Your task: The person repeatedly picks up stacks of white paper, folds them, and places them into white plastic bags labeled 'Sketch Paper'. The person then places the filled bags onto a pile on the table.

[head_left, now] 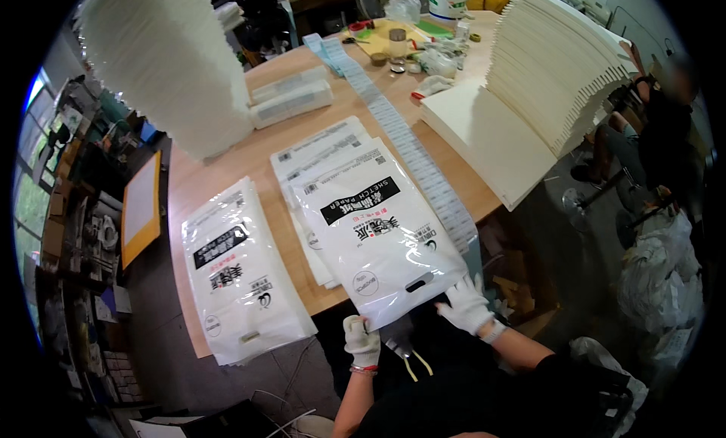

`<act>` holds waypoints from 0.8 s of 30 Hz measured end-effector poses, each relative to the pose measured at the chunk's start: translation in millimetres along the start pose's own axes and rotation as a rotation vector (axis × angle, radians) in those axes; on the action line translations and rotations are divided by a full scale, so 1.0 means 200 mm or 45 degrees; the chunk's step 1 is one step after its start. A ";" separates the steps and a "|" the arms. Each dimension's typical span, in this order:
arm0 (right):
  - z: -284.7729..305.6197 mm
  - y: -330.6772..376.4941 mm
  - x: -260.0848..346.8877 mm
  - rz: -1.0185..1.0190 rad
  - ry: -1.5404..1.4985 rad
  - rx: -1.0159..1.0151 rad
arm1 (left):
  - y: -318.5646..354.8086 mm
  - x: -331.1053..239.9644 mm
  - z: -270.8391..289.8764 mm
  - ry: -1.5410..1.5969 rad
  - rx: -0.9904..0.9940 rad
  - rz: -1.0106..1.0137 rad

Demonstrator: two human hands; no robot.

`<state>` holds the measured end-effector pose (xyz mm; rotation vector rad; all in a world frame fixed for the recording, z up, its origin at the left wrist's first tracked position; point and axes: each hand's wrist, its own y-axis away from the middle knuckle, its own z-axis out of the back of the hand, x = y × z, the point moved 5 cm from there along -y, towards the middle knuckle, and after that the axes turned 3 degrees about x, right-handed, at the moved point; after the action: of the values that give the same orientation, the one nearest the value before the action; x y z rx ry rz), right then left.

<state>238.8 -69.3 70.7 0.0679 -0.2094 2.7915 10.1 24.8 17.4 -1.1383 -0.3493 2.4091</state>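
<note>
Across the near edge of a pale wooden counter juts a flat, black-printed white plastic package, its lower left corner pinched in the white-gloved left hand's curled fingers, the white-gloved right hand's straighter fingers at its right corner, their grip unclear.

Daylight showed through the window at far left. Glare streaked the glossy plastic package; soft shadow fell across the white paper stack. Fisheye curvature bent the dim edges, where the shelving seemed slightly blurred.
</note>
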 end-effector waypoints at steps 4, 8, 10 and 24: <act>0.01 0.06 -0.46 -0.755 -0.839 0.381 | 0.03 -0.06 0.02 0.141 0.027 0.120; -0.17 -0.16 -0.42 -0.608 -1.093 0.610 | 0.13 0.00 0.06 0.186 0.226 0.195; -0.18 -0.19 -0.42 -0.617 -0.750 0.885 | 0.13 0.00 0.09 0.100 0.372 0.176; -0.28 -0.52 -0.89 -0.536 -1.376 0.194 | -0.50 -0.55 -0.79 1.596 1.064 1.419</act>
<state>439.9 -22.0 16.2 1.4565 -0.1932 2.0691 223.7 61.7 31.3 -2.2846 1.8339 1.4729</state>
